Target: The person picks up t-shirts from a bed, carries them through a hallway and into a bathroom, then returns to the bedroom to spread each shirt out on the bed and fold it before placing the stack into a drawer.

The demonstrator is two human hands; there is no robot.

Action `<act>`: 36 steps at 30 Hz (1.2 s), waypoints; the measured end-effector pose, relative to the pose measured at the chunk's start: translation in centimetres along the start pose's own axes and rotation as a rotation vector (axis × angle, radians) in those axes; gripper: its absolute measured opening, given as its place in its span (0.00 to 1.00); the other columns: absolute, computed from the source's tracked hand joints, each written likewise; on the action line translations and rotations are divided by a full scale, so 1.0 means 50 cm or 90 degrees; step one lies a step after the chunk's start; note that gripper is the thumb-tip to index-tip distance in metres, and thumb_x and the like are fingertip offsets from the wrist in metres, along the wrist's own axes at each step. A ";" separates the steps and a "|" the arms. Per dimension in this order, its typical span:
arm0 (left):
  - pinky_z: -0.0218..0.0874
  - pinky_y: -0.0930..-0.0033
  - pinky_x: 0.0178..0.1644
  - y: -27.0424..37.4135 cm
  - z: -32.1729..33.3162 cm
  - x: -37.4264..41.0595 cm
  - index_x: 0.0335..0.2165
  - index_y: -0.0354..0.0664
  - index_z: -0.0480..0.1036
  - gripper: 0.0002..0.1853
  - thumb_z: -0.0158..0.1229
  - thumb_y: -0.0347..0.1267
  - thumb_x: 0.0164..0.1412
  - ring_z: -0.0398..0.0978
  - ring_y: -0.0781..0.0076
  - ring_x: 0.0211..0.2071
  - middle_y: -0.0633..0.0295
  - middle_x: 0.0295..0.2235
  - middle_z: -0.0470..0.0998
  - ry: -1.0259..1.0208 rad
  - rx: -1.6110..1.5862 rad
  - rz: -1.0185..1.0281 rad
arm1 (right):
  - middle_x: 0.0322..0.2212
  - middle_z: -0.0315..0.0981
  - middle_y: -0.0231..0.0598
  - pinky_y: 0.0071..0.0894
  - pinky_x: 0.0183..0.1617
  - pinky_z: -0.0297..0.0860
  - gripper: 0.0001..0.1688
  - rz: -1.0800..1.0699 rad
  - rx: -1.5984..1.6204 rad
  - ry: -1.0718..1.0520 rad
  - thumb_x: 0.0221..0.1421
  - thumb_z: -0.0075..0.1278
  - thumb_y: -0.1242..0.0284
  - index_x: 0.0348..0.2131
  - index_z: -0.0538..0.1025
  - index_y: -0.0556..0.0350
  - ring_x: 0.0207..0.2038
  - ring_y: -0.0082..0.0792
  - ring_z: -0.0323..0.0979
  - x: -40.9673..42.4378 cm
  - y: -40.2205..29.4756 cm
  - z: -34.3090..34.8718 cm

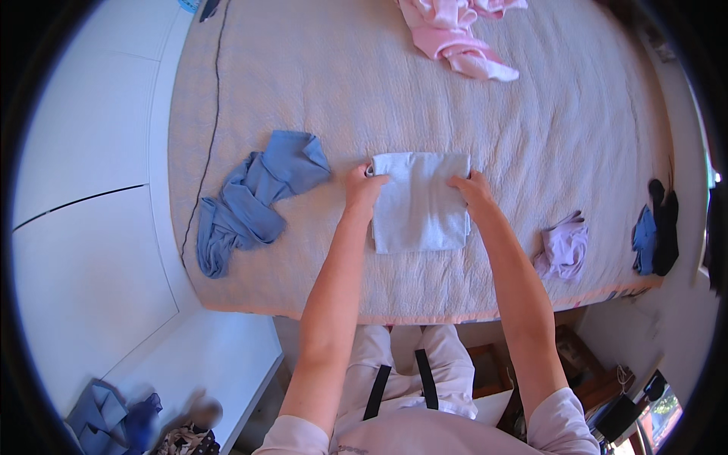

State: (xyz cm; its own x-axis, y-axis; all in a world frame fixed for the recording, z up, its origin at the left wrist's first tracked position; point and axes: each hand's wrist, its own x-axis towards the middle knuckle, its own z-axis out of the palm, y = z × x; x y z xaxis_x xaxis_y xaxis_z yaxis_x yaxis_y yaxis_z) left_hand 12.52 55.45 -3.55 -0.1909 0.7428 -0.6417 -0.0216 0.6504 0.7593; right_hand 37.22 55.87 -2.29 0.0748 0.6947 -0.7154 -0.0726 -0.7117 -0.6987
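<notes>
A light grey garment [422,205], folded into a neat rectangle, is on the bed in front of me. My left hand [363,186] grips its left edge near the far corner, thumb on top and fingers tucked beneath. On the opposite edge, my right hand [473,189] pinches the cloth the same way. To the left of my left hand lies a crumpled blue garment [256,199], partly twisted. A small lilac garment [564,247] rests to the right, beyond my right forearm.
The quilted bedspread [318,102] spreads under everything. Rumpled pink clothing [455,40] lies at the far side. A dark cable [215,114] runs along the left side, beside white cabinet doors [85,131]. Black and blue cloth items [664,233] lie near the right edge.
</notes>
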 end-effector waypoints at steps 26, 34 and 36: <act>0.62 0.72 0.17 -0.222 -0.090 -0.181 0.19 0.40 0.72 0.19 0.62 0.44 0.51 0.70 0.72 0.14 0.60 0.14 0.72 0.139 -0.148 -0.100 | 0.33 0.72 0.31 0.18 0.38 0.63 0.27 -0.171 0.028 0.031 0.53 0.54 0.57 0.45 0.68 0.56 0.35 0.19 0.68 0.152 -0.015 0.030; 0.50 0.74 0.11 -0.194 -0.170 -0.086 0.14 0.44 0.67 0.26 0.63 0.53 0.49 0.61 0.75 0.08 0.65 0.10 0.66 0.132 -0.191 -0.346 | 0.48 0.67 0.40 0.26 0.54 0.60 0.45 -0.455 -0.377 0.032 0.44 0.59 0.72 0.59 0.58 0.55 0.50 0.31 0.64 0.168 -0.162 0.195; 0.50 0.74 0.12 -0.198 -0.178 -0.085 0.14 0.44 0.67 0.27 0.62 0.54 0.48 0.61 0.75 0.08 0.65 0.10 0.66 0.117 -0.185 -0.352 | 0.49 0.66 0.38 0.25 0.56 0.58 0.44 -0.499 -0.379 -0.054 0.42 0.57 0.78 0.59 0.59 0.51 0.52 0.30 0.63 0.147 -0.203 0.234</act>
State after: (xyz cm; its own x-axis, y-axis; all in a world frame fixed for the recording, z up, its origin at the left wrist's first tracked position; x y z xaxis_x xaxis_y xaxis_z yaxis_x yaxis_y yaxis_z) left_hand 4.79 44.44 -7.37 -0.2399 0.2544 -0.9369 -0.4251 0.8401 0.3369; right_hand 26.88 69.41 -0.49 -0.1849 0.9806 -0.0654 0.4813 0.0324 -0.8760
